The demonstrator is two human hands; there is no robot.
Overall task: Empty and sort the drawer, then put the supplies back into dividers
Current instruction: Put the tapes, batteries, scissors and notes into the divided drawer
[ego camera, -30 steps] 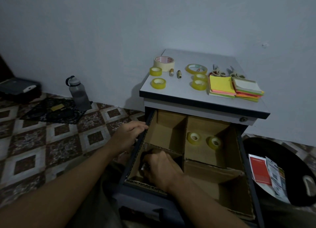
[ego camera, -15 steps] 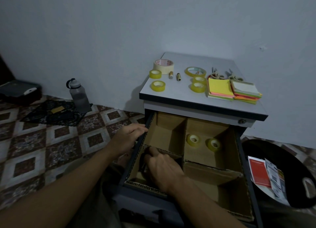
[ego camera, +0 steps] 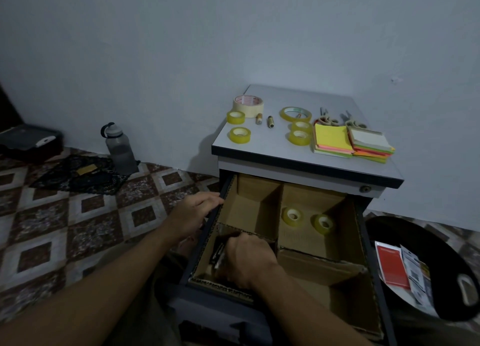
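Observation:
The open drawer (ego camera: 361, 231) of a small cabinet holds cardboard dividers (ego camera: 279, 203). Two yellow tape rolls (ego camera: 292, 216) stand in the back right compartment. My right hand (ego camera: 246, 257) is down in the front left compartment, fingers curled around small dark objects (ego camera: 218, 255) that I cannot identify. My left hand (ego camera: 193, 212) rests on the drawer's left edge. On the cabinet top (ego camera: 259, 148) lie more tape rolls (ego camera: 240, 135), a wide masking tape roll (ego camera: 248, 104), two batteries (ego camera: 270, 121), scissors (ego camera: 330, 118) and stacks of sticky notes (ego camera: 333, 140).
A black bin (ego camera: 439, 244) with papers in it stands right of the cabinet. A grey water bottle (ego camera: 119, 148) stands on the patterned tile floor by the wall, next to a dark cloth (ego camera: 78, 175). A dark case (ego camera: 28, 142) is at far left.
The view has tipped down slightly. My right hand has shifted a little inside the front left compartment. My left hand has stayed on the drawer edge.

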